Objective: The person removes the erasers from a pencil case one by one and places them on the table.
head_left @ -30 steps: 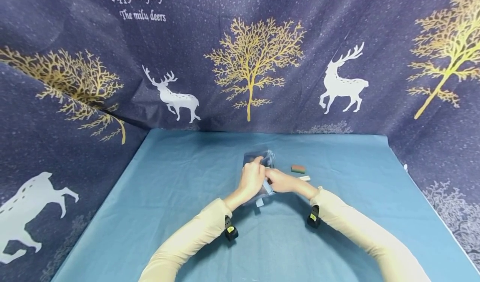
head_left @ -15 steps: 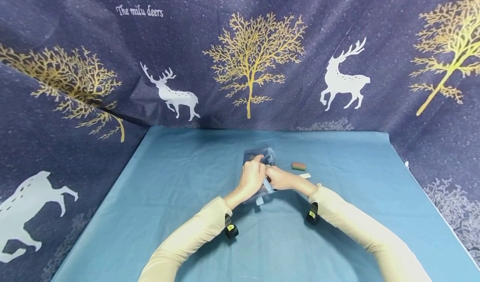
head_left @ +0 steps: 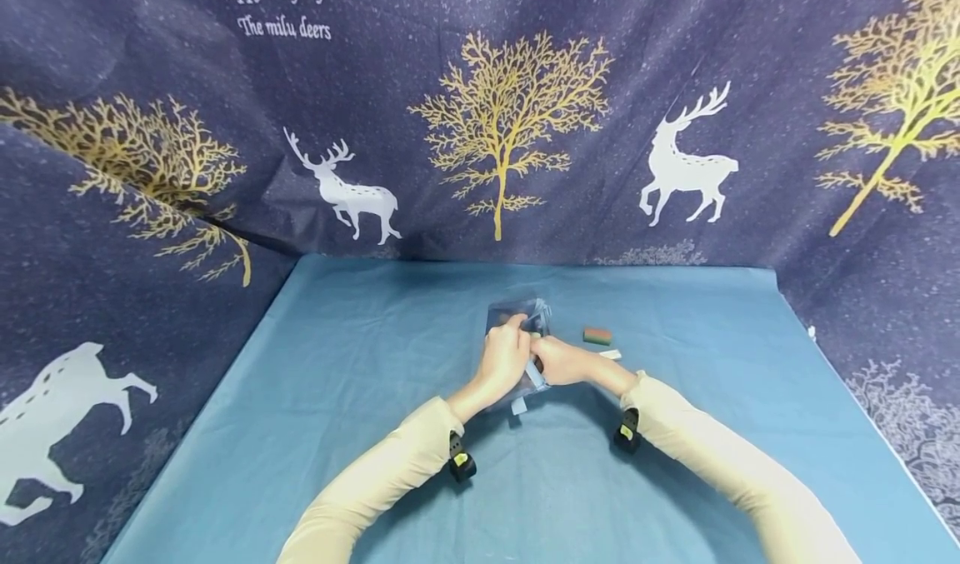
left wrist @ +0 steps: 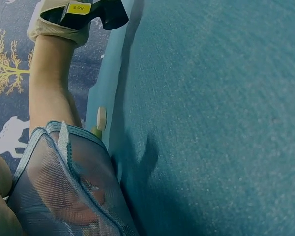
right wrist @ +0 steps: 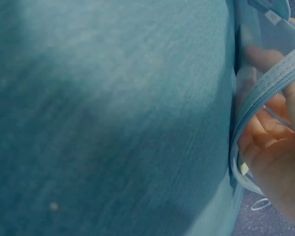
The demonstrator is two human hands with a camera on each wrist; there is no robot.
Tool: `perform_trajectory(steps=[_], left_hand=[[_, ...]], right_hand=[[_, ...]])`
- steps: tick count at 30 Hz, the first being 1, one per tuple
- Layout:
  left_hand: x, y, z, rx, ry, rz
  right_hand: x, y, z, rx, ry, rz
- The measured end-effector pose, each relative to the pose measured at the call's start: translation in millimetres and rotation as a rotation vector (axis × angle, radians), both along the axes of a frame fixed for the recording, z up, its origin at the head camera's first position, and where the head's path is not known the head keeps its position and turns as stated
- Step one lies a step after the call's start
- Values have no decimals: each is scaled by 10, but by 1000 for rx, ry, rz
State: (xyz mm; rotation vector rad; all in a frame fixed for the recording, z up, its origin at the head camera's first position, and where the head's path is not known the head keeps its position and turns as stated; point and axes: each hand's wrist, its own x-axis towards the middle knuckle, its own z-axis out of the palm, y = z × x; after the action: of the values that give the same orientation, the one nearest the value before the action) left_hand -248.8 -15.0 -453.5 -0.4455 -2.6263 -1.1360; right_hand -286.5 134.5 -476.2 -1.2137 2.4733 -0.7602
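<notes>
A blue-edged mesh zip pouch (head_left: 508,307) lies under both hands in the head view. My left hand (head_left: 504,356) grips it from the left, its index finger stretched over the mesh. From the right, my right hand (head_left: 561,359) reaches in past the zip edge. The left wrist view shows the right hand (left wrist: 64,196) through the mesh, inside the pouch (left wrist: 115,196). In the right wrist view, its fingers (right wrist: 265,128) bend behind the zip (right wrist: 270,88); whether they hold anything is hidden. A small pale yellow piece (right wrist: 244,169) shows beside that hand.
A brown-and-green block (head_left: 597,336) lies on the blue cloth (head_left: 375,364) right of the pouch. Closer to the right wrist is a small white block (head_left: 611,354). A pale tag (head_left: 519,406) sticks out at the pouch's near edge. A patterned curtain (head_left: 420,172) stands behind.
Both hands stay nearly where they were on the pouch, with only slight shifts of the right fingers. The head view tips a little up and down between frames.
</notes>
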Motion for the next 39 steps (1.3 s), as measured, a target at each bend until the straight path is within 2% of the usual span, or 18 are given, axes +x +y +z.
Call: perform_trajectory(steps=[6, 15, 19, 23, 29, 39], left_hand=[[-16, 6, -10, 12, 19, -7], [-18, 5, -32, 10, -37, 1], [-14, 10, -36, 10, -30, 3], [-14, 15, -35, 7, -24, 8], [-11, 20, -30, 7, -27, 5], [25, 19, 17, 19, -35, 0]], right_hand=[[11, 6, -3, 11, -3, -21], [23, 22, 8, 10, -22, -5], [13, 51, -4, -13, -43, 7], [2, 74, -18, -19, -24, 26], [2, 90, -22, -21, -11, 42], [-13, 163, -2, -70, -48, 41]])
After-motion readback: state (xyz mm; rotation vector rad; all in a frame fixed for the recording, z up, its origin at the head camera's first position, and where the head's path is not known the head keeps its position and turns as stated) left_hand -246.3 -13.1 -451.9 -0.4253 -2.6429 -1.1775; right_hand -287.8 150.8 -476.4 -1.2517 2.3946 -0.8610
